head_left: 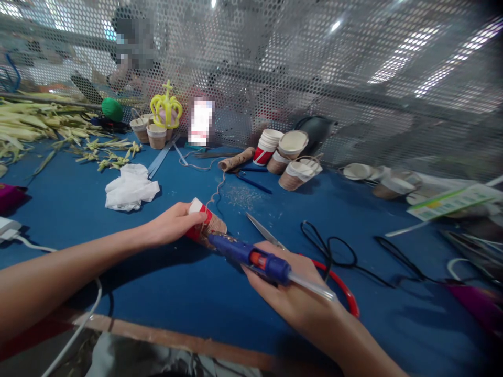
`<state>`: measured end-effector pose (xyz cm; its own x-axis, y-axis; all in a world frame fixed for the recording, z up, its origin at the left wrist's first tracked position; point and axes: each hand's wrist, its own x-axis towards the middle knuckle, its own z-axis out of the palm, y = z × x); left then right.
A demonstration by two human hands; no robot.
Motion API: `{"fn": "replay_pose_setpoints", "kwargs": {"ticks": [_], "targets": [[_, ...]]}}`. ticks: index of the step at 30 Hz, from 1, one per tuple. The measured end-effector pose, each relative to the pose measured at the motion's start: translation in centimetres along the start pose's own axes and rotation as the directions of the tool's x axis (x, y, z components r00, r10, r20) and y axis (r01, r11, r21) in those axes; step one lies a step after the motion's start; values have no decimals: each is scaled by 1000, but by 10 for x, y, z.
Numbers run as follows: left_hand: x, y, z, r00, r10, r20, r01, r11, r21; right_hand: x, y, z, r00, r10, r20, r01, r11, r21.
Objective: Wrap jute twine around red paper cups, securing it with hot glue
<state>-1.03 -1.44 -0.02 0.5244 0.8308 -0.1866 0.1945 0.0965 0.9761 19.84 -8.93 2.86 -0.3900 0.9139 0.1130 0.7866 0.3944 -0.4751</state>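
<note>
My left hand (176, 222) is closed round a red and white paper cup (195, 208), tipped on its side above the table. Brown twine (217, 225) is wound round part of the cup, and a loose strand runs from it back to a twine roll (236, 159). In my right hand (283, 280) is a blue hot glue gun (236, 248) with a clear glue stick (312, 285) sticking out of its rear. The nozzle is at the twine-wrapped side of the cup; whether it touches cannot be made out. Scissors with red handles (346, 288) lie partly under my right hand.
Paper cups (270, 140) and twine-wrapped cups (295, 175) stand at the back. A crumpled white tissue (131, 187) lies left, near pale dried husks (23, 123). Black cord (334, 251) loops on the right. A perforated metal screen (243, 68) borders the table's back.
</note>
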Motion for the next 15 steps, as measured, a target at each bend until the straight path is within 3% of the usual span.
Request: {"fn": "replay_pose_setpoints", "kwargs": {"ticks": [15], "targets": [[-2, -1, 0, 999, 43, 25, -45, 996, 72, 7, -1, -3, 990, 76, -121, -81, 996, -32]]}}
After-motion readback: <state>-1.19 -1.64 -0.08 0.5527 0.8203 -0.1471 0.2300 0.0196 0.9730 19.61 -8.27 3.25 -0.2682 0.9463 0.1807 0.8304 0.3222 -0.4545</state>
